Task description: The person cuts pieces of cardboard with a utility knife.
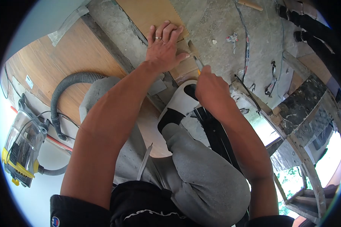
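Observation:
My left hand (163, 49) lies with its fingers spread on a sheet of brown cardboard (151, 13), a ring on one finger. My right hand (212, 87) is closed round a utility knife (198, 64) with a partly orange handle. The knife's tip points up and left, close to the cardboard's edge and just right of my left thumb. A smaller cardboard piece (185, 68) lies under and beside the blade, near a white shoe (178, 100) on my foot.
A vacuum cleaner (22, 140) with a grey hose (60, 89) stands at the left by wooden boards (72, 49). A worn wooden frame (303, 151) is at the right. Another person's legs (314, 36) show at the upper right. Scraps and a cable (247, 49) lie on the concrete floor.

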`<state>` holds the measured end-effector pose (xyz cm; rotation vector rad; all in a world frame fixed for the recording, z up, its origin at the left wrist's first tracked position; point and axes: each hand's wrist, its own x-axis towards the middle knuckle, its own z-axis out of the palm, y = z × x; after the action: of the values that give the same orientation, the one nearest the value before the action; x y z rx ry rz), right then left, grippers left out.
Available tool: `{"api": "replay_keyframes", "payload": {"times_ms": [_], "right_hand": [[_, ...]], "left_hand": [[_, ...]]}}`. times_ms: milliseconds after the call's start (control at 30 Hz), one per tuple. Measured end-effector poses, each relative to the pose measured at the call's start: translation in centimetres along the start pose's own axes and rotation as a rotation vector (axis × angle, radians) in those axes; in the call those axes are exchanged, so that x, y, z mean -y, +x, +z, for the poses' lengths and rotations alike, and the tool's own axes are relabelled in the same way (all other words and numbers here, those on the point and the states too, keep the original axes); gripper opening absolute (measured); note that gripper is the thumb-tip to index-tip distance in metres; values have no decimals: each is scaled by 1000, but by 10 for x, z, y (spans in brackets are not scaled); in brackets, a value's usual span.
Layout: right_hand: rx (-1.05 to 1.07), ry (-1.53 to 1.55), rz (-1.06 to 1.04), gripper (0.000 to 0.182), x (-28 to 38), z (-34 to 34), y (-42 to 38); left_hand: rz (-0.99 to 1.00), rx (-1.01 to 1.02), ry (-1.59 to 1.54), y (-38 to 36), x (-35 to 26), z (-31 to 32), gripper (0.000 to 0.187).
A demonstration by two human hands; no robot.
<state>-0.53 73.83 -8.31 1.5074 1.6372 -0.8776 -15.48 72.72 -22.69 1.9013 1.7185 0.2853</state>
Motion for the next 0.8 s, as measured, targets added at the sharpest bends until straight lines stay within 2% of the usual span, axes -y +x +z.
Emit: {"api": "replay_keyframes", "payload": {"times_ms": [133,300,433,633,700,800], "right_hand": [[14,-11,-54,23,-2,-1,5],[15,-44,13,22,-7,6,-6],[4,-22,-33,21,-7,10,12],[24,-62,20,19,-17,18,-11],[-97,-19,-45,18,-17,27,-4],[-46,-42,-51,18,-22,21,-3]], "left_hand": [[-10,24,13,-2,0,-1,95],[-14,35,37,-1,-2,-3,93],[-13,34,48,0,-1,-2,93],[1,10,47,-2,-1,1,93],[9,-24,32,-2,1,2,92],[19,-22,38,-2,2,3,91]]}}
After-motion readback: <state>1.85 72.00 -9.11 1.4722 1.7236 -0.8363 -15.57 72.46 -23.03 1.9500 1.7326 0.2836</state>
